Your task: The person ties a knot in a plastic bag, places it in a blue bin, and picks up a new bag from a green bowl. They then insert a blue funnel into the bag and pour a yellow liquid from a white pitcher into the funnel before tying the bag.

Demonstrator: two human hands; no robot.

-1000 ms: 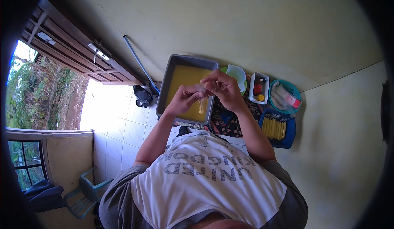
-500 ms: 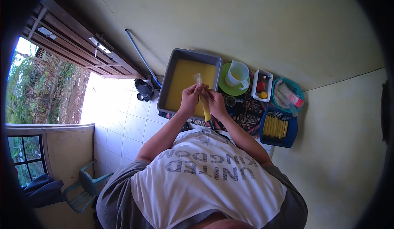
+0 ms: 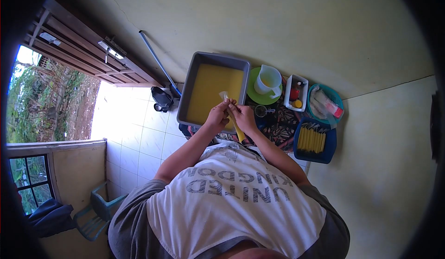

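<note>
A narrow clear plastic bag of yellow liquid [image 3: 239, 134] hangs down between my hands, its filled end pointing toward my shirt. My left hand [image 3: 218, 116] is closed on its neck, and my right hand [image 3: 243, 117] pinches it from the other side. The loose plastic top sticks up above my fingertips. Just behind them is a grey basin [image 3: 190, 83] holding yellow liquid. To the right a clear measuring jug [image 3: 268, 79] with some yellow liquid stands on a green plate [image 3: 252, 90]. Whether the bag's neck is knotted is hidden by my fingers.
On the patterned cloth [image 3: 279, 128] are a small cup [image 3: 260, 111], a white tray [image 3: 296, 80] with red and yellow items, and a teal basket [image 3: 337, 100] with plastic bags. A blue basket [image 3: 330, 150] holds several filled yellow bags. A pole [image 3: 160, 63] leans at the wall.
My hands have drawn slightly down toward my body with the bag. Its plastic top now looks shorter and more bunched, and its filled end has swung a little to the right.
</note>
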